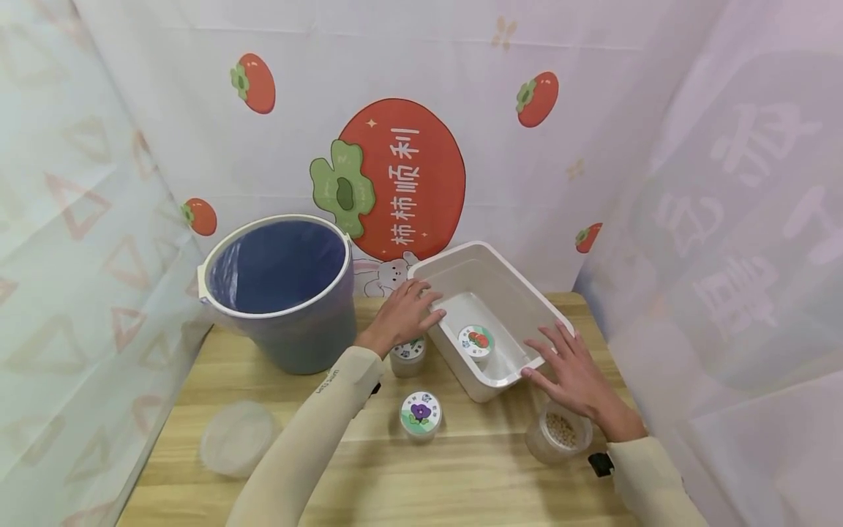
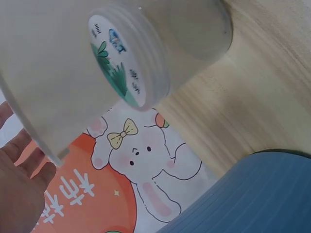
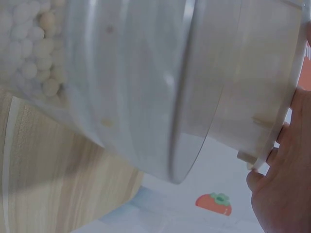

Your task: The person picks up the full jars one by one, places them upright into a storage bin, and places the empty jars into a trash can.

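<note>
The left hand [image 1: 410, 315] and right hand [image 1: 578, 377], fingers spread, are at opposite rims of a white rectangular plastic bin [image 1: 508, 293]. Only the head view shows the round jar with red-printed lid [image 1: 476, 342] inside; the left wrist view bares a leaf-printed round lid [image 2: 116, 63], partly hidden overhead by the left hand. A round blue bucket [image 1: 303, 337] stands left.

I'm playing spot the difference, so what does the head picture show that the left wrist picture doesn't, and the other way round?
Only the head view shows the right hand, the bead jar, the purple-picture jar, the red-picture jar inside the white tray, and a round see-through thing at the left.

Only the left wrist view clearly shows the yellow bow on the printed rabbit.

Both show the left hand, the tray, the green-plant jar, the bin and the rabbit.
</note>
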`<state>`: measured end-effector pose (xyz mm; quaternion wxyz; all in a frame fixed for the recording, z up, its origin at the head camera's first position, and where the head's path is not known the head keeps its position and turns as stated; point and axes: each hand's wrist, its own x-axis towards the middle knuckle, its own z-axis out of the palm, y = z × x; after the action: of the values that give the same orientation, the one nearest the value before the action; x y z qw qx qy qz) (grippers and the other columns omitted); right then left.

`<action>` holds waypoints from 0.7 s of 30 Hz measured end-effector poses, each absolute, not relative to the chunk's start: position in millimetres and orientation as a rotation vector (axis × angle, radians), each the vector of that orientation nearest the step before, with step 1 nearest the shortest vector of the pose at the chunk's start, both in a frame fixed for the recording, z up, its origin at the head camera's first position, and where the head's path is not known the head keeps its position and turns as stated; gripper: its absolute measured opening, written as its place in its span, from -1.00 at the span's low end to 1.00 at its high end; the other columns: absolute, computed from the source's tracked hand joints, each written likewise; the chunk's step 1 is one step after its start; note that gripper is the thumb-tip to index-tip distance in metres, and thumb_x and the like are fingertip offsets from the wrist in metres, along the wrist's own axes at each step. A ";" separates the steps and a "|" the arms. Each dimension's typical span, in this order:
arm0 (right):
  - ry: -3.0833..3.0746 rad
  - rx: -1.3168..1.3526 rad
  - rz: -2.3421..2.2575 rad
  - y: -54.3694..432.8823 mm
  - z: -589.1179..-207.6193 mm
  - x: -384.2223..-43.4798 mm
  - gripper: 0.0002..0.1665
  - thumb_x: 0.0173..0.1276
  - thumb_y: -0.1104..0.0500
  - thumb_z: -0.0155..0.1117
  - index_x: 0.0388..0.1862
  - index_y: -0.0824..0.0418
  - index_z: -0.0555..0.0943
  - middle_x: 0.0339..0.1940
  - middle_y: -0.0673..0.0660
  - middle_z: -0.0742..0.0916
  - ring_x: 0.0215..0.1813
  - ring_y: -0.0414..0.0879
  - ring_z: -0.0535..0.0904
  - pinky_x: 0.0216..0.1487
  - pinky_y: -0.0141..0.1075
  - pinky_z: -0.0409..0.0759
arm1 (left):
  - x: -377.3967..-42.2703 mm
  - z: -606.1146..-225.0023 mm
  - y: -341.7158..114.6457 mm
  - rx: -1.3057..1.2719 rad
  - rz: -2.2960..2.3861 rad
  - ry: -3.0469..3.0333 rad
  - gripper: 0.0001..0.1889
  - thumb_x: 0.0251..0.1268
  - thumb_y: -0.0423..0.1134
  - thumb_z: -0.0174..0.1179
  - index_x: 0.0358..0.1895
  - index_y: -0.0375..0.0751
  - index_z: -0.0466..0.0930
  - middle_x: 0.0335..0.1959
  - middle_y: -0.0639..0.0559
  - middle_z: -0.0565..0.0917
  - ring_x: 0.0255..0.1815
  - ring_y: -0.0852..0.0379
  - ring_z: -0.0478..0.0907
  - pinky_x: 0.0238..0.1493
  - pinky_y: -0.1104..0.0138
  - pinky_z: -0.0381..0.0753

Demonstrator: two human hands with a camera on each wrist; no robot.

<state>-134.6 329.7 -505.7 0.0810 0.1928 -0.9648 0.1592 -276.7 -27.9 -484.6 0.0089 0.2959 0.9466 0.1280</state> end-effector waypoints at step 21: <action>-2.871 0.571 0.462 332.4 -499.3 -130.7 -0.22 0.51 -0.20 0.36 0.57 0.13 0.54 0.66 0.41 0.42 0.72 0.54 0.12 0.58 0.59 0.11 | -278.5 -499.1 -28.3 0.918 0.423 2.943 -0.35 0.70 0.29 -0.09 0.63 0.09 0.45 0.79 -0.08 0.17 0.83 -0.23 0.00 0.80 -0.15 0.07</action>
<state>-130.7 332.4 -499.3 0.0891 0.1918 -0.9649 0.1554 -278.5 -28.3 -499.1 0.0148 0.2951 0.9456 0.1359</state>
